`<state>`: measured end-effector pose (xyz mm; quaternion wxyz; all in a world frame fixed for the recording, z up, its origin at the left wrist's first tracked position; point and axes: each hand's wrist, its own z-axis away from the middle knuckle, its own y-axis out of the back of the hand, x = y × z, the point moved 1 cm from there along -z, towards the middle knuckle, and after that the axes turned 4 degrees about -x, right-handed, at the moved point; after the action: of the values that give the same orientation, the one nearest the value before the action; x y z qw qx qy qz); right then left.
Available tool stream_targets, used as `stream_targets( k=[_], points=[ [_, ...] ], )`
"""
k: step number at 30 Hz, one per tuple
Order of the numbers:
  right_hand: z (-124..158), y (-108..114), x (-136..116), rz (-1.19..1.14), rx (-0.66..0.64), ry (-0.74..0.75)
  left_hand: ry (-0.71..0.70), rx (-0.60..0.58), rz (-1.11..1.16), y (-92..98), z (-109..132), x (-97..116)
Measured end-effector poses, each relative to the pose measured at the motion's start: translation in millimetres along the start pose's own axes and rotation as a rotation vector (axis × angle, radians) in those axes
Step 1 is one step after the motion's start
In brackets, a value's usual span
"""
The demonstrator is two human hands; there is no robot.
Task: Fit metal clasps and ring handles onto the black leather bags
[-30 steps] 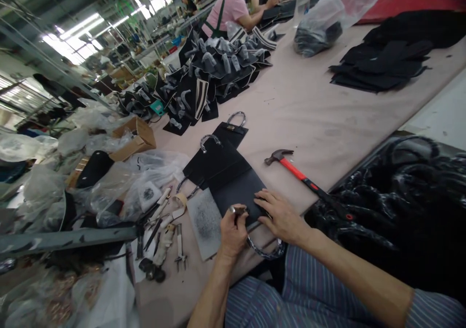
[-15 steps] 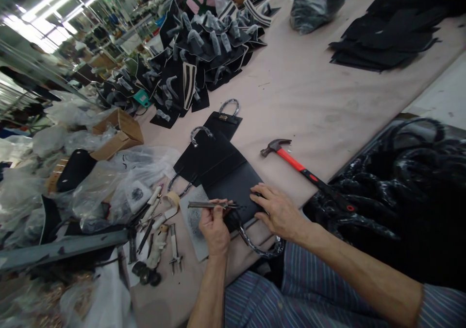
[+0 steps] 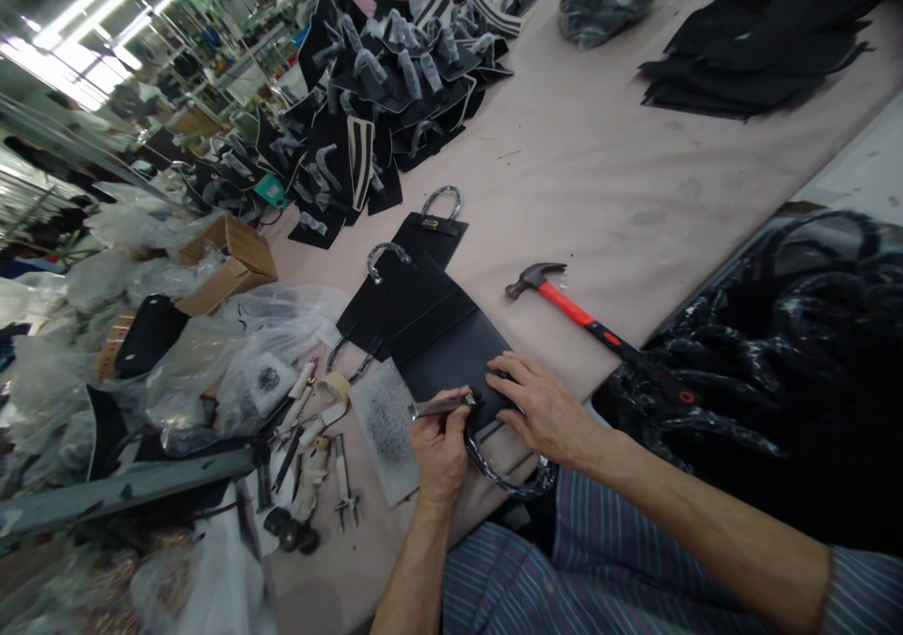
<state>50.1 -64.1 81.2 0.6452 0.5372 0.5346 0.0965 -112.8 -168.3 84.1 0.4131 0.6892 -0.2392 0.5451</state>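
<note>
At the left of the frame lie clear plastic bags (image 3: 232, 353) and a brown cardboard box (image 3: 229, 259), with small hand tools (image 3: 310, 437) scattered just below them near the surface's lower edge. Right of these, a grey speckled pad (image 3: 388, 428) lies half under a black bag panel (image 3: 451, 362). The left hand (image 3: 438, 447), in the lower middle, is curled closed around a slim metal tool (image 3: 441, 406); its long axis runs nearly level across the frame, its free end pointing left and its right end meeting the panel's near edge. What the tool's tip does there is too small to make out. The tool sits just above the knuckles of that hand. The bag's wrapped handle (image 3: 504, 475) curves below the panel, partly covered by both wrists. The right hand (image 3: 540, 409) lies flat and spread, fingers pressing on the panel just right of the tool, gripping nothing. Further right, a red-handled hammer (image 3: 585, 320) lies slantwise, head to the upper left, well apart from the hands. A heap of glossy black handles (image 3: 776, 362) fills the right edge, cut off by the frame.
</note>
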Motion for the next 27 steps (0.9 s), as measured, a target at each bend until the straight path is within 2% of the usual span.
stream_targets(
  k=[12, 21, 27],
  points=[
    [0.9, -1.0, 1.3, -0.013, -0.008, -0.003, -0.015, -0.008, 0.000, 3.2, 1.5, -11.2],
    [-0.7, 1.2, 0.0, -0.021, -0.025, -0.004, -0.031, -0.034, -0.030, 2.0, 1.0, -6.7],
    [0.0, 2.8, -0.8, -0.033, -0.013, -0.005, -0.092, -0.031, -0.104, -0.1, 1.1, -9.0]
  ],
)
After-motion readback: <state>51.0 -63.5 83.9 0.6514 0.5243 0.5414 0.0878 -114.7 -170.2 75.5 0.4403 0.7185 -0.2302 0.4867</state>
